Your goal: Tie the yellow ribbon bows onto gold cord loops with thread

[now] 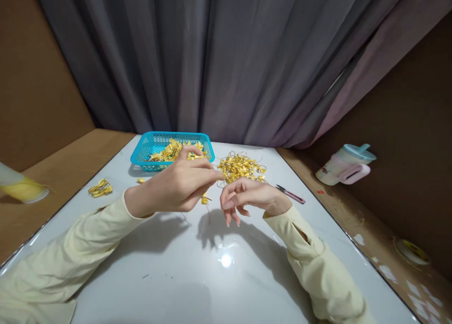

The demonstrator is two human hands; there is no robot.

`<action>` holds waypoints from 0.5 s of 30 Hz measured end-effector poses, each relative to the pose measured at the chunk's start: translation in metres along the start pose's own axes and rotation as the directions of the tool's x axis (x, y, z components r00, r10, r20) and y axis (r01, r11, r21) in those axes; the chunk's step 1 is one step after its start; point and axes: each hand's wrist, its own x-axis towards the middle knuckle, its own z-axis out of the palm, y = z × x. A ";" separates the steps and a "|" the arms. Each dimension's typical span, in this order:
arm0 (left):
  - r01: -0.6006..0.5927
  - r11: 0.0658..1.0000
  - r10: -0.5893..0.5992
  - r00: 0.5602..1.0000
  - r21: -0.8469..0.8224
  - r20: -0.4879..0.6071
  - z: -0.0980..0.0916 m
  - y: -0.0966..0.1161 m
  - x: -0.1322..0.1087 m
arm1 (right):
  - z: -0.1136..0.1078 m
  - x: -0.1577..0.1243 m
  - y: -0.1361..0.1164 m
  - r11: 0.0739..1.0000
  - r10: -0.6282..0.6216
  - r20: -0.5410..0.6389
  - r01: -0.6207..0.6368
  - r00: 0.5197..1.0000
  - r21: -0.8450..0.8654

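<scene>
My left hand (180, 185) is in the air over the white table, its fingers pinched together. Just under its fingertips hangs a small yellow ribbon bow (205, 200) with thin strings trailing from it; the exact grip point is hidden by the hand. My right hand (249, 197) hovers beside it, palm down with bent, slightly spread fingers, and nothing shows in them. Beyond the right hand lies a pile of yellow ribbon bows (238, 166) with thin loops and small silvery, round pieces. Behind the left hand, a blue basket (141, 154) holds more yellow ribbon pieces.
Pink-handled thread snips (291, 194) lie right of the pile. A small yellow ribbon bundle (100, 188) is at the left. A lidded cup (344, 165) stands on the brown surface at right, near a spool (411, 252) and white scraps. A grey curtain (197, 60) hangs behind.
</scene>
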 end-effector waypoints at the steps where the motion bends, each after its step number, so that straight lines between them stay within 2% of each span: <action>1: 0.000 1.000 0.000 1.000 -0.013 -0.003 -0.001 0.001 0.000 | 0.000 0.001 0.000 1.000 0.013 -0.051 -0.014 0.999 -0.023; 3: 0.008 0.999 -0.009 1.000 -0.042 -0.007 -0.003 0.001 0.001 | 0.000 0.001 0.000 0.997 0.014 -0.162 -0.025 0.987 -0.067; 5: 0.019 0.998 -0.019 1.000 -0.062 -0.015 -0.004 0.002 0.002 | -0.002 0.002 0.000 0.996 -0.016 -0.207 -0.004 0.978 -0.095; 10: 0.014 0.996 -0.018 0.999 -0.092 -0.044 -0.003 0.001 0.002 | 0.000 0.004 0.002 0.996 -0.086 -0.045 0.085 0.995 -0.025; 15: 0.008 0.993 -0.015 0.998 -0.115 -0.057 -0.001 0.002 0.001 | 0.011 0.014 0.009 0.992 -0.119 -0.008 0.119 0.993 0.042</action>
